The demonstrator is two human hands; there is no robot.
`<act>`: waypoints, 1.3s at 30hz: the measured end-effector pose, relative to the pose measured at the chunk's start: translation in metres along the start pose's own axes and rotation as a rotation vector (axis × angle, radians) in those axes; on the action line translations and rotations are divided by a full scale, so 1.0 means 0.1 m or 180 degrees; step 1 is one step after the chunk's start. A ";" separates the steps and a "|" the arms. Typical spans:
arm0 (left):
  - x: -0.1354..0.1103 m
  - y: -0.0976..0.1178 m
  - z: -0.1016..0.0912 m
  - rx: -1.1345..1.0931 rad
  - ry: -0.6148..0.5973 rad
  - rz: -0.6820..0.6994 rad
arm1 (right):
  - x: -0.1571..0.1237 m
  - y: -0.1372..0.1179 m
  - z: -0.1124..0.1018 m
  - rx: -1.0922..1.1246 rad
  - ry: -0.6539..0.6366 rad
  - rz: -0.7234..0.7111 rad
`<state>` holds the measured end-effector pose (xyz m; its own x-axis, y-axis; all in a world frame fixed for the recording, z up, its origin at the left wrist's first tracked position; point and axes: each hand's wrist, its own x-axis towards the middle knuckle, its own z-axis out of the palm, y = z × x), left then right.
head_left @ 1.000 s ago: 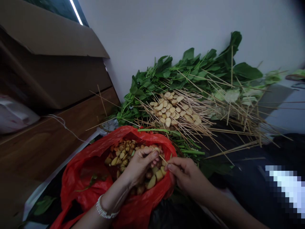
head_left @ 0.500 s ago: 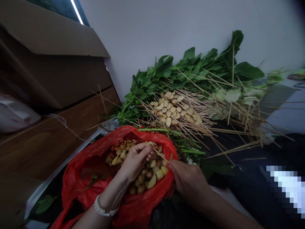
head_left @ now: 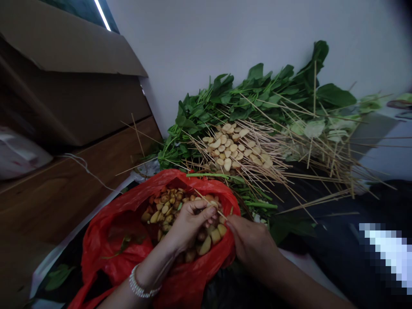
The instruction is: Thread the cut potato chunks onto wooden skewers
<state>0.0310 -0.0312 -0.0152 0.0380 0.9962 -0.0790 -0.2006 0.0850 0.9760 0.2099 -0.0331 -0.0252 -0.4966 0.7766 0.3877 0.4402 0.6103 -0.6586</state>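
A red plastic bag (head_left: 128, 223) lies open low in the picture, filled with several small yellow and brown cut pieces (head_left: 167, 206). My left hand (head_left: 188, 225) is inside the bag, fingers pinched on one piece. My right hand (head_left: 252, 242) sits at the bag's right edge and grips a thin bamboo skewer (head_left: 210, 205) whose tip runs up-left across the left fingers. A beaded bracelet (head_left: 140, 289) circles my left wrist.
Behind the bag lies a heap of skewers (head_left: 289, 167) with pale slices (head_left: 234, 148) threaded on them, on a pile of green leafy stems (head_left: 257, 94) against the white wall. A cardboard box (head_left: 64, 47) and a wooden board (head_left: 64, 189) stand at the left.
The left hand rose a little, then dipped back into the pieces. The right hand slid slightly down and right while the skewer's tip came further up-left across the left fingers.
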 end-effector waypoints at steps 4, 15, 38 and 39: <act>-0.02 0.02 0.01 -0.0035 -0.0136 -0.0146 | 0.05 -0.06 -0.06 0.1288 -0.0605 0.0697; -0.06 -0.01 0.09 0.0349 -0.0400 -0.0171 | 0.06 -0.06 -0.07 0.1475 -0.0519 0.0744; 0.22 0.15 -0.60 0.3528 0.0582 0.0911 | 0.09 0.04 -0.24 0.2444 -0.0094 0.1423; 0.22 0.13 -0.60 0.3607 0.0550 0.0881 | 0.09 0.04 -0.23 0.2451 -0.0085 0.1405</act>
<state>-0.0292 -0.0065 -0.0165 -0.0207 0.9748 0.2223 0.8061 -0.1152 0.5804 0.2245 -0.0199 -0.0094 -0.4220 0.9065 -0.0130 -0.0250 -0.0260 -0.9994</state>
